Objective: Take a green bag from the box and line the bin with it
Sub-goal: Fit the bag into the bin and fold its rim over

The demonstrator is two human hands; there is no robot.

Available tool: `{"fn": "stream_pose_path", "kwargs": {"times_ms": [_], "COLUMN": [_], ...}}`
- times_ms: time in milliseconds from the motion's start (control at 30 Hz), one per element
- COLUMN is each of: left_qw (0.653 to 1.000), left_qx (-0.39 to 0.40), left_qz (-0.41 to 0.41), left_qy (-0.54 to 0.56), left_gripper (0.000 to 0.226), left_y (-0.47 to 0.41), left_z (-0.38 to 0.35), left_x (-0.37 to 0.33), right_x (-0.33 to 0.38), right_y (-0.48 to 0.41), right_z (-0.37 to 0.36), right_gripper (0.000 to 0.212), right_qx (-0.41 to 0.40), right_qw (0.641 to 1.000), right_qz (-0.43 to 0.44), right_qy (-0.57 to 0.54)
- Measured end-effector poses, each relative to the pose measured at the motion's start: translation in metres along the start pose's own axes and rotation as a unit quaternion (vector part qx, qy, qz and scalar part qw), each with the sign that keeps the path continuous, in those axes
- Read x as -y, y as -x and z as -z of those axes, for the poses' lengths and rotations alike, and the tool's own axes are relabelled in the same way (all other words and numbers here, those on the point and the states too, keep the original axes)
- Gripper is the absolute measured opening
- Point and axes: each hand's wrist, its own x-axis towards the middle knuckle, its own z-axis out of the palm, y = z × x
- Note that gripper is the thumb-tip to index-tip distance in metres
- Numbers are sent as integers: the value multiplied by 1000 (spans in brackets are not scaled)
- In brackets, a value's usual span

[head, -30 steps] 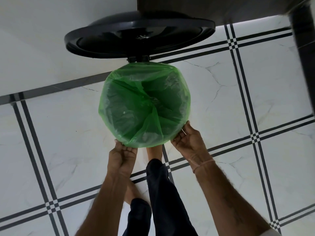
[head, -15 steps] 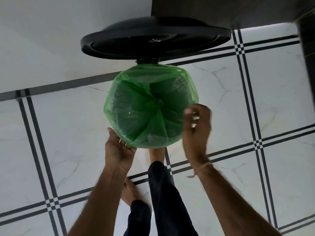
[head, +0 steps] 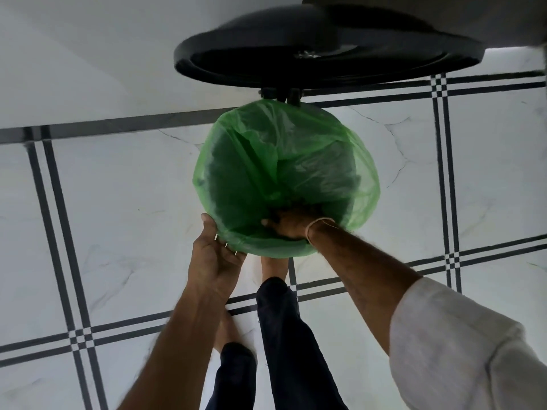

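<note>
A translucent green bag (head: 296, 161) is stretched over the round mouth of the bin (head: 266, 253), which stands on the floor below me, and it sags inside. The bin's black lid (head: 325, 54) stands raised behind it on its hinge. My left hand (head: 216, 253) holds the near left rim, fingers under the folded-over bag edge. My right hand (head: 288, 226) reaches down inside the bin, pressing the bag inward; its fingers are partly hidden by green plastic.
White marble floor tiles (head: 118, 217) with dark double stripes surround the bin. My bare feet (head: 273, 267) and dark trouser legs (head: 284, 335) stand right in front of the bin. A white wall (head: 88, 54) rises behind it, and a dark cabinet edge (head: 444, 13) overhangs top right.
My right hand left the outer right rim, rose over the edge and went down into the bag. My left hand stayed on the near left rim. The view shifted closer.
</note>
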Motion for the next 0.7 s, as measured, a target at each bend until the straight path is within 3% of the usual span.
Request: {"fn": "stream_pose_path", "kwargs": {"times_ms": [67, 133, 200, 300, 367, 400, 467, 533, 600, 700], "left_qw": [1000, 1000, 999, 996, 995, 994, 993, 990, 982, 947], "left_qx": [-5, -13, -31, -50, -64, -69, -73, -80, -108, -189], "left_qz": [1, -1, -4, -8, -16, -20, -25, -27, -49, -147], "left_qy": [-9, -19, -38, -67, -81, -86, -95, -112, -145, -216], "left_gripper": [45, 45, 41, 35, 34, 34, 33, 33, 36, 41], "left_y": [0, 1, 3, 5, 4, 5, 7, 11, 14, 13], "left_z": [-1, -2, -2, -5, -7, -8, -10, -14, -19, -32], "left_x": [0, -2, -4, -9, -11, -12, -13, -14, -16, -20], "right_x": [1, 1, 0, -5, -11, -14, -17, -17, -15, -20], "right_y": [-3, 2, 11, 28, 44, 47, 53, 59, 67, 80], "right_z": [2, 3, 5, 19, 26, 27, 25, 25, 29, 37], "right_gripper": [77, 72, 63, 43, 42, 42, 44, 39, 26, 33], "right_qx": [-30, -5, -25, -251, -350, -327, -183, -118, -241, -544], "right_qw": [1000, 998, 999, 953, 922, 936, 980, 988, 960, 826], "right_qz": [3, 17, 35, 72, 91, 91, 76, 90, 145, 145], "right_qy": [9, 56, 10, -156, -136, -90, 23, 39, -18, -42]}}
